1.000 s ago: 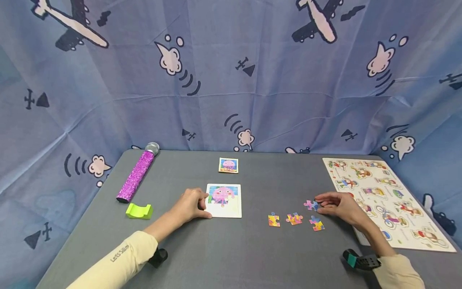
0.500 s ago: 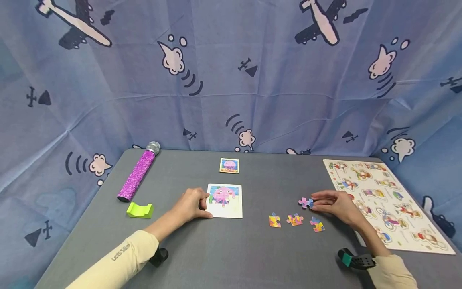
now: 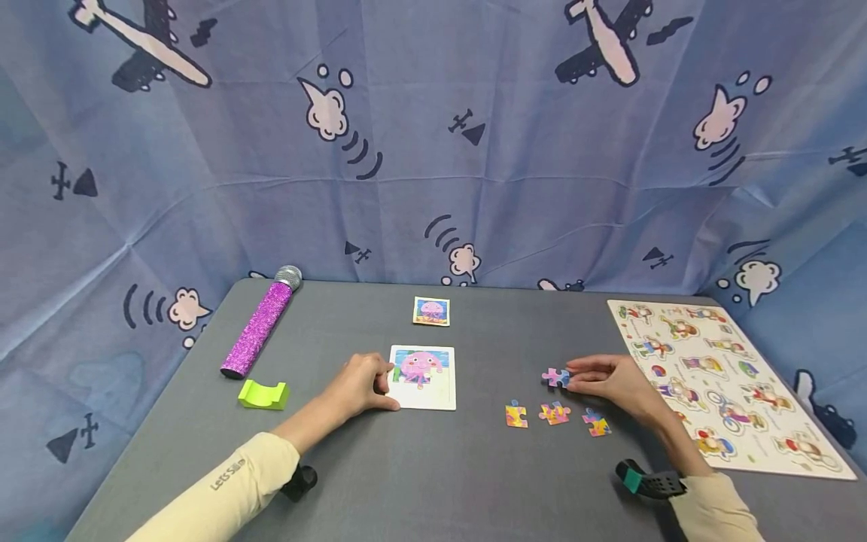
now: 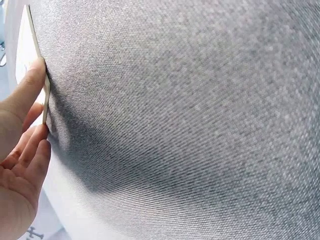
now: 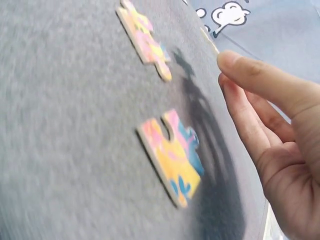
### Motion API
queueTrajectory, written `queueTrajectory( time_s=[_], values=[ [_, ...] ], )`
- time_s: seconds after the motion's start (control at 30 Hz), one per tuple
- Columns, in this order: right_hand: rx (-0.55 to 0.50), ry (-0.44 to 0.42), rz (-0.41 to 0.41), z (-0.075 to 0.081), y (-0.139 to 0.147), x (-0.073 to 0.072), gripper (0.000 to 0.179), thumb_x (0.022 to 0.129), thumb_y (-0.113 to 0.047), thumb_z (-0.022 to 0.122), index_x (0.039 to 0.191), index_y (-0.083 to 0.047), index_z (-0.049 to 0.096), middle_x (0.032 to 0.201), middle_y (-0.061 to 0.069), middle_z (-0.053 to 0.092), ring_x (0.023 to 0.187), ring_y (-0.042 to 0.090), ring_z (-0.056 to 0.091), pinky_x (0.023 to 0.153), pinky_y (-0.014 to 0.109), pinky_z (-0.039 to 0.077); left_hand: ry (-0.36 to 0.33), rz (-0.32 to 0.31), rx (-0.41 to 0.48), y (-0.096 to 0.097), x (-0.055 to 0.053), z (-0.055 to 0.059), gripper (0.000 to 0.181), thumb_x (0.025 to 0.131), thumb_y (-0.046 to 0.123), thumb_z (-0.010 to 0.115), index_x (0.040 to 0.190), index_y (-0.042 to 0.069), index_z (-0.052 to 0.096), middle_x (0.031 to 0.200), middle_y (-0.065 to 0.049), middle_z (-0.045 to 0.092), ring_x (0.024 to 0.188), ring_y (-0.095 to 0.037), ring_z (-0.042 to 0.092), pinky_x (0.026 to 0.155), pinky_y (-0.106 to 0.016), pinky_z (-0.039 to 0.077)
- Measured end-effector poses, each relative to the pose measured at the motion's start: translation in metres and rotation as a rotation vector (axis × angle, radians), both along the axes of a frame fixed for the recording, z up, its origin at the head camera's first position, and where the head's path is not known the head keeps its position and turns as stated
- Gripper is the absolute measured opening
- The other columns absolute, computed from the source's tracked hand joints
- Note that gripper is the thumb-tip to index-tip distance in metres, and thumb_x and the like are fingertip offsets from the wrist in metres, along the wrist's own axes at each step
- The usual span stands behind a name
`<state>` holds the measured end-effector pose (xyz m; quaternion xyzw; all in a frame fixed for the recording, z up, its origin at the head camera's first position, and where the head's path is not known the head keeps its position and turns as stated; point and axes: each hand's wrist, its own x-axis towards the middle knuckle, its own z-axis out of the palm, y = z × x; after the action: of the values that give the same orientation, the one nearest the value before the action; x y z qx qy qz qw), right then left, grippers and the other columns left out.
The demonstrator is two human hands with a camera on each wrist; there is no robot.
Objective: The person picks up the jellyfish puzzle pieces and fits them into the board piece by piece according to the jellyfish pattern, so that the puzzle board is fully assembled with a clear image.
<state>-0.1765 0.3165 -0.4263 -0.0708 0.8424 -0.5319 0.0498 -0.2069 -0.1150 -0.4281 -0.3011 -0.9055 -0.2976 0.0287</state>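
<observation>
A white-framed puzzle board (image 3: 440,395) lies mid-table, partly filled with a pink octopus picture. At its left edge and near corner, the thumb and fingers of my left hand (image 3: 357,384) hold it; the left wrist view shows the fingertips on the board's rim. To the right, my right hand (image 3: 612,382) pinches a pink and blue jigsaw piece (image 3: 555,378) by its right side, above the table. Three loose jigsaw pieces lie below that hand: a left one (image 3: 516,414), a middle one (image 3: 555,413) and a right one (image 5: 170,155).
A small octopus picture card (image 3: 431,311) lies behind the board. At left are a glittery purple microphone (image 3: 260,324) and a lime green curved block (image 3: 263,395). A large illustrated puzzle board (image 3: 704,361) covers the right side. A blue printed curtain (image 3: 406,150) hangs behind the table.
My right hand has moved left with the pink and blue jigsaw piece, away from the large board. The left hand stays at the white-framed board.
</observation>
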Motion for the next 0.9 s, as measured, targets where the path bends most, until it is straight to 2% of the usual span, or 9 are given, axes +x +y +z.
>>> queueTrajectory(
  time_s=[0.2,0.47,0.7,0.9],
  values=[
    [-0.043,-0.014,0.01,-0.001,-0.012,-0.005,0.045,0.079,-0.005,0.077,0.115,0.016,0.059,0.101,0.015,0.071,0.084,0.008,0.069,0.072,0.022,0.052,-0.01,0.004,-0.014,0.0,0.001,0.002,0.038,0.059,0.018,0.091,0.059,0.01,0.054,0.092,-0.009,0.068,0.095,-0.027,0.066,0.072,-0.035,0.048],
    [-0.079,-0.028,0.016,0.0,-0.028,-0.01,0.046,0.077,-0.006,0.079,0.113,0.016,0.061,0.102,0.02,0.07,0.083,0.01,0.07,0.073,0.023,0.053,-0.017,0.002,-0.014,0.0,0.0,0.003,0.04,0.058,0.018,0.092,0.059,0.011,0.052,0.089,-0.008,0.068,0.094,-0.027,0.066,0.066,-0.029,0.045],
    [-0.126,-0.023,0.028,0.0,-0.041,-0.016,0.045,0.077,-0.003,0.078,0.113,0.016,0.06,0.106,0.028,0.066,0.083,0.01,0.069,0.073,0.024,0.053,-0.009,-0.012,-0.022,0.0,-0.001,0.002,0.04,0.058,0.019,0.092,0.059,0.011,0.053,0.089,-0.008,0.068,0.093,-0.027,0.066,0.067,-0.029,0.046],
    [-0.111,-0.029,0.034,-0.004,-0.053,-0.023,0.044,0.077,-0.005,0.079,0.113,0.014,0.062,0.107,0.025,0.067,0.084,0.01,0.069,0.073,0.023,0.052,-0.009,-0.008,-0.032,0.0,-0.001,0.003,0.04,0.059,0.02,0.092,0.059,0.011,0.052,0.091,-0.01,0.068,0.09,-0.027,0.066,0.068,-0.029,0.045]
  ],
)
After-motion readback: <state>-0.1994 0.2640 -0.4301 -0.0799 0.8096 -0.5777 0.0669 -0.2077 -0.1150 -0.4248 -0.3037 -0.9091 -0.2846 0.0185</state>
